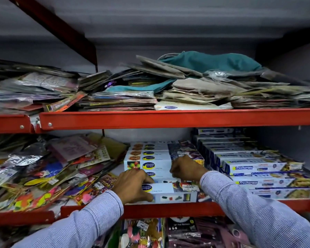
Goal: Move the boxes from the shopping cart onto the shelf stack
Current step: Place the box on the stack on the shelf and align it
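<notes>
head view: my left hand (132, 185) has its grip closed on the front cling film box (170, 193) at the red shelf (168, 209) edge. my right hand (184, 167) rests curled on the box stack (150, 158) behind; i cannot tell whether it holds anything.

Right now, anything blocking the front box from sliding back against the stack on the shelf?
Nothing visible. The left hand grips the front box, which already sits against the stack; the right hand rests on the stack.

both hands (132, 185) on box (168, 192) — shelf (168, 209)
</notes>
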Demonstrator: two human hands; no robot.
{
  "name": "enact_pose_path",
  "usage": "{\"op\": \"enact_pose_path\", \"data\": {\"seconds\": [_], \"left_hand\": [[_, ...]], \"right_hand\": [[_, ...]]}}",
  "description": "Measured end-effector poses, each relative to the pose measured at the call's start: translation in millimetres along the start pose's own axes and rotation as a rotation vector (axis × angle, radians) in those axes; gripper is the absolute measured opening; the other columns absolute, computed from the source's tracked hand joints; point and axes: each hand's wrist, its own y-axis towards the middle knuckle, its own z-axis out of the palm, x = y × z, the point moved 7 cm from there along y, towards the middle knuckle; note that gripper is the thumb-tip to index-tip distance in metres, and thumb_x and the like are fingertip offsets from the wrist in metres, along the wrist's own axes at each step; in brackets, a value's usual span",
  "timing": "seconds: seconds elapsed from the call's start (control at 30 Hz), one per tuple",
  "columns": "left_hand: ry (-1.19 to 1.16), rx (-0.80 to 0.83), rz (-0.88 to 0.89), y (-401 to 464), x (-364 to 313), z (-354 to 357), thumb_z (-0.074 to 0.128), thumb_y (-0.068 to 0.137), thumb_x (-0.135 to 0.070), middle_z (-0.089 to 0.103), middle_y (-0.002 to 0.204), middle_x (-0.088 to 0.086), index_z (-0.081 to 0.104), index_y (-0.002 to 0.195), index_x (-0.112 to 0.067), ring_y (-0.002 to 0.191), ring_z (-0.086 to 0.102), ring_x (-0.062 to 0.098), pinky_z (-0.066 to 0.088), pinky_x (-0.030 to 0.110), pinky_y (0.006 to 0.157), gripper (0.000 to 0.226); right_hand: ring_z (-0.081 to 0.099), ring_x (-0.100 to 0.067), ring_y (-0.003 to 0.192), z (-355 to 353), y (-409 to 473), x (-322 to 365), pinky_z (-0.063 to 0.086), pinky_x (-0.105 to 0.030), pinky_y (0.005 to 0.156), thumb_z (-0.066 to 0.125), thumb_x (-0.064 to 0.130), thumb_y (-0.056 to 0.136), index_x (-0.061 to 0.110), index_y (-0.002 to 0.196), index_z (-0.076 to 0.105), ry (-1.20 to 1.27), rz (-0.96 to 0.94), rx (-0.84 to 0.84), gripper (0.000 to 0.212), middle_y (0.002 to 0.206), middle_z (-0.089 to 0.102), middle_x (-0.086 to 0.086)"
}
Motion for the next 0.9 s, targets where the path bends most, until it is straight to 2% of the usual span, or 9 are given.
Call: {"op": "enact_pose_path", "data": {"seconds": [0.07, 0.13, 0.3, 0.37, 0.5, 0.6, 0.7, 0.8, 0.9], "left_hand": [[-0.001, -0.014, -0.004, 11, 1, 5, 0.080, 0.066, -0.051, 0.070, 0.121, -0.010, 0.067, 0.120, -0.032, 0.108, 0.064, 0.015, 0.052, 0.032, 0.085, 0.058], [0.001, -0.032, -0.007, 20, 2, 10, 0.079, 0.067, -0.051, 0.067, 0.125, -0.011, 0.067, 0.122, -0.030, 0.111, 0.061, 0.014, 0.049, 0.032, 0.086, 0.059], [0.027, -0.055, 0.021, 33, 8, 30, 0.076, 0.066, -0.050, 0.063, 0.125, -0.004, 0.064, 0.125, -0.028, 0.112, 0.058, 0.018, 0.049, 0.031, 0.084, 0.065], [0.027, -0.088, 0.040, 33, 10, 35, 0.074, 0.065, -0.050, 0.064, 0.123, -0.004, 0.065, 0.124, -0.025, 0.110, 0.058, 0.018, 0.049, 0.031, 0.086, 0.065], [0.058, -0.157, 0.081, 26, 12, 44, 0.066, 0.070, -0.048, 0.067, 0.117, -0.004, 0.070, 0.116, -0.023, 0.105, 0.056, 0.019, 0.051, 0.035, 0.088, 0.052], [0.000, -0.204, 0.085, 20, 14, 49, 0.067, 0.074, -0.042, 0.066, 0.123, -0.005, 0.068, 0.120, -0.023, 0.110, 0.054, 0.017, 0.050, 0.035, 0.091, 0.050], [-0.007, -0.221, 0.097, 18, 13, 52, 0.068, 0.078, -0.039, 0.065, 0.125, -0.005, 0.067, 0.122, -0.023, 0.112, 0.053, 0.019, 0.050, 0.036, 0.092, 0.046], [-0.003, -0.217, 0.105, 19, 12, 53, 0.069, 0.080, -0.037, 0.066, 0.123, -0.004, 0.067, 0.122, -0.022, 0.111, 0.053, 0.020, 0.049, 0.037, 0.092, 0.044], [-0.008, -0.216, 0.101, 19, 13, 56, 0.069, 0.081, -0.037, 0.065, 0.123, -0.004, 0.066, 0.122, -0.023, 0.110, 0.052, 0.020, 0.049, 0.038, 0.092, 0.044]], "right_hand": [[0.067, -0.016, 0.075, -3, -3, -2, 0.047, -0.027, 0.075, 0.063, 0.013, 0.088, 0.001, 0.090, 0.075, 0.021, -0.014, 0.043, 0.017, 0.092, 0.075, -0.012], [0.050, -0.010, 0.054, -4, -6, -6, 0.037, -0.026, 0.063, 0.056, 0.014, 0.091, 0.000, 0.075, 0.069, 0.065, -0.002, 0.074, 0.025, 0.075, 0.067, -0.016], [0.066, -0.020, 0.081, 1, -24, -9, 0.045, -0.025, 0.073, 0.056, 0.023, 0.093, 0.009, 0.093, 0.076, 0.116, -0.020, 0.032, 0.024, 0.096, 0.077, -0.012], [0.067, -0.025, 0.085, 6, -33, -5, 0.047, -0.028, 0.073, 0.056, 0.025, 0.094, 0.008, 0.097, 0.074, 0.094, -0.053, -0.016, 0.025, 0.096, 0.076, -0.014], [0.068, -0.026, 0.079, 16, -47, -3, 0.054, -0.034, 0.069, 0.050, 0.034, 0.096, 0.012, 0.100, 0.068, 0.112, -0.063, -0.147, 0.029, 0.092, 0.076, -0.010], [0.053, -0.015, 0.062, 16, -56, 1, 0.039, -0.024, 0.053, 0.048, 0.029, 0.098, 0.013, 0.092, 0.065, 0.135, -0.073, -0.242, 0.024, 0.077, 0.067, -0.005], [0.049, -0.015, 0.059, 16, -59, 5, 0.036, -0.028, 0.055, 0.046, 0.027, 0.099, 0.016, 0.088, 0.062, 0.145, -0.064, -0.240, 0.022, 0.073, 0.058, 0.006], [0.065, -0.023, 0.074, 17, -59, 1, 0.053, -0.035, 0.067, 0.045, 0.030, 0.099, 0.013, 0.105, 0.065, 0.144, -0.032, -0.228, 0.027, 0.094, 0.074, -0.004], [0.069, -0.026, 0.088, 18, -60, -1, 0.057, -0.039, 0.077, 0.044, 0.032, 0.099, 0.013, 0.114, 0.064, 0.140, -0.024, -0.226, 0.032, 0.112, 0.074, -0.008]]}}
